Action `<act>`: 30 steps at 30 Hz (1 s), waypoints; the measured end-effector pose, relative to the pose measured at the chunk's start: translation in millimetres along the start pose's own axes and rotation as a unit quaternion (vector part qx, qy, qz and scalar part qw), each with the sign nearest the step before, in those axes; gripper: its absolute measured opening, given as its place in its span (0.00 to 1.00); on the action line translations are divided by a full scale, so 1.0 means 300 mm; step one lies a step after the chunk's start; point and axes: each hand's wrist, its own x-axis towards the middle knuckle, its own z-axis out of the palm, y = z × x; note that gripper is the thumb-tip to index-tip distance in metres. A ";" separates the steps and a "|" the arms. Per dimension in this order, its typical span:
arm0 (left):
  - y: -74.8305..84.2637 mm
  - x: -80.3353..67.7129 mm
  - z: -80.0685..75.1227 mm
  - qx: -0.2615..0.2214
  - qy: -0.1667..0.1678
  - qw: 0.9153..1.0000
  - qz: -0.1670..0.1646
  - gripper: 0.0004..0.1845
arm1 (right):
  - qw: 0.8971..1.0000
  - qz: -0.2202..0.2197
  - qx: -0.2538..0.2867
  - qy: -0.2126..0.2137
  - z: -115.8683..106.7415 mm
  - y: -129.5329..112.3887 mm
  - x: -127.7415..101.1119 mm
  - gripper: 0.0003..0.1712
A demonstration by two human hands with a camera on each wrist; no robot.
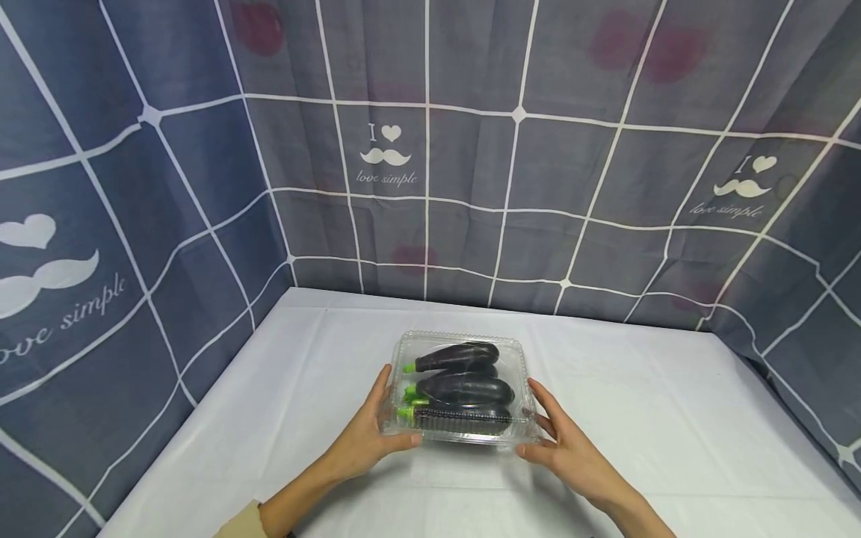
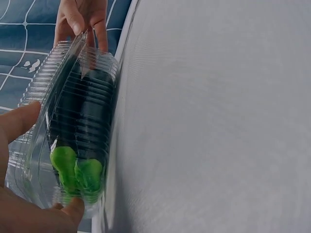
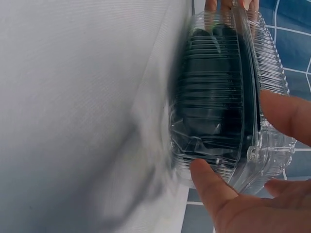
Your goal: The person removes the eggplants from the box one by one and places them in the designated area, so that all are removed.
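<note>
We see a clear box in the middle of the white cloth, held between both hands, its long axis running left to right across the person's front, with the right end a little nearer the person. Whether its base touches the cloth we cannot tell. Inside we make out at least three eggplants lying along that same axis, green stems pointing left and rounded dark ends right; the farthest one slants slightly, its rounded end farther from the person than its stem. At the left end, the left hand grips the box, thumb against the near edge and fingers along the side. At the other end, the right hand holds it likewise, thumb at the near corner, fingers spread along the side. We also note a tan sleeve on the left arm and a grey checked curtain behind the cloth.
</note>
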 end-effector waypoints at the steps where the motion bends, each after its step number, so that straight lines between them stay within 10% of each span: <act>1: 0.000 0.001 0.000 0.000 -0.002 1.000 0.002 0.64 | 1.000 -0.001 -0.001 0.001 -0.001 0.000 -0.001 0.57; 30: 0.001 -0.004 0.021 -0.029 0.026 0.999 -0.001 0.58 | 0.999 -0.034 -0.012 -0.016 0.008 0.027 -0.008 0.52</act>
